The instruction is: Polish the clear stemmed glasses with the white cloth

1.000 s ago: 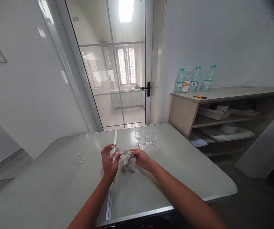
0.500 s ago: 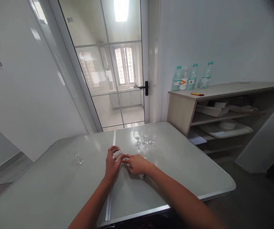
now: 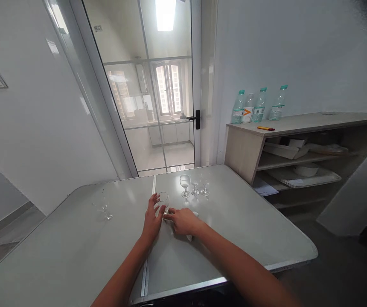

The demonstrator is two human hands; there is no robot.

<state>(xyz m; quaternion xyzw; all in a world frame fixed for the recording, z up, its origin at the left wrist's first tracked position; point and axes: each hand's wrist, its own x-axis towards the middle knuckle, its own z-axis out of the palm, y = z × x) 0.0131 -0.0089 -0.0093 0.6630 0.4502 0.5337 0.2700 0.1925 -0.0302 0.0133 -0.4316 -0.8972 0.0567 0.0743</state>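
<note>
A small clear stemmed wine glass (image 3: 163, 198) is upright near the table's metal seam. My left hand (image 3: 152, 219) curls round its left side, thumb and fingers against the bowl. From the right, my right hand (image 3: 182, 220) reaches in, its fingertips closed at the glass's stem and foot. White cloth or paper (image 3: 190, 238) peeks out from beneath my right palm; most of it is hidden. Beyond my hands stands a row of stemmed glasses: one at the left (image 3: 185, 184), one in the middle (image 3: 195, 187) and one at the right (image 3: 205, 186).
Another clear glass (image 3: 106, 213) is on the table's left half, its outline faint. A low shelf unit (image 3: 243, 149) adjoins the table's right corner, with plastic bottles (image 3: 259, 108) and an orange pen-like object (image 3: 266, 128) on top. Behind is a glass door (image 3: 170, 155).
The held glass has come more upright and shifted slightly right, with my left hand round it. My right hand stays at its lower part. The camera view has shifted a little.
</note>
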